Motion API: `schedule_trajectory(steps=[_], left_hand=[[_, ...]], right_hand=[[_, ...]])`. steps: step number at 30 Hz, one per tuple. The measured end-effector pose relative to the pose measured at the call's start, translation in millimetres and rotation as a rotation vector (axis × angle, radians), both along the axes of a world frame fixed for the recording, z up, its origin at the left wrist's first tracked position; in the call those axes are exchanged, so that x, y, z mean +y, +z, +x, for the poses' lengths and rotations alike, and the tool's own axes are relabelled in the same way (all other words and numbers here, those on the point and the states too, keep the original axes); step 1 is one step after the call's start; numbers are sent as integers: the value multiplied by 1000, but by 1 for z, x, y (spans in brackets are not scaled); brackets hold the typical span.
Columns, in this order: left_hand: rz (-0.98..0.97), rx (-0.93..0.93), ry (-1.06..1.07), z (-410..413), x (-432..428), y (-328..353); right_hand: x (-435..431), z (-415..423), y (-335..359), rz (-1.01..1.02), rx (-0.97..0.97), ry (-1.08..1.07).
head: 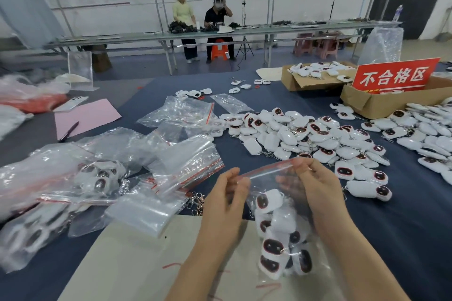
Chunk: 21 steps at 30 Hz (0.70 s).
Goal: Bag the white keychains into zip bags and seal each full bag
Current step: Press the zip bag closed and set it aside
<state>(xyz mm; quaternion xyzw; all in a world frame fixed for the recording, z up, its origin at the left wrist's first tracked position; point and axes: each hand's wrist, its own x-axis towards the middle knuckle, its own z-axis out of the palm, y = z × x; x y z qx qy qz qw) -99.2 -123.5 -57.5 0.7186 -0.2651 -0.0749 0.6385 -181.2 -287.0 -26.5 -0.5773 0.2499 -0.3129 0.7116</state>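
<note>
Surface: dark blue cloth surface (381,239); beige sheet (137,264) at 6 o'clock, under the wrists.
Room: white wall with posters at 12 o'clock; long bench (195,34) along it, two persons behind it, orange stool (219,49) beneath.
Loose stock: pile of white keychains (305,137) at 1 to 2 o'clock; cardboard boxes (315,82) and red sign (393,76) at 2 o'clock.
Spare bags: empty zip bags (181,161) at 10 o'clock; filled bags (93,176) at 9 o'clock.
Task bag: zip bag (269,186) held up at lower centre, bagged keychains (274,247) in its lower half.
Axis: long axis 12 to 6 o'clock, mouth at 12, bottom at 6; red zip strip (266,168) runs crosswise 9 to 3, right end higher.
Left grip (227,193): pinched on the strip's left end.
Right grip (315,186): pinched on the strip's right end.
Seal: cannot tell if closed.
</note>
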Motion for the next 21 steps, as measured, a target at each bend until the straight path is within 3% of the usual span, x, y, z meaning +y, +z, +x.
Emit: schedule_trajectory(steps=[2,4,8,13,16,21], left_hand=[[-157,287,-152,-5,-3,1],[-227,455,-285,-12,-2,2],[-200,382,-351,-30,2,4],[-420,474,-100,-28,15,30],[-584,548,194,4,34,52],[-725,520,621,80,80,90]], right_hand=[[11,1,18,0,-44,26],[23,1,39,-29,-90,49],[52,8,80,-183,-199,170],[73,31,101,-540,-91,207],[78,42,104,-615,-77,248],[85,54,100,-704,14,372]])
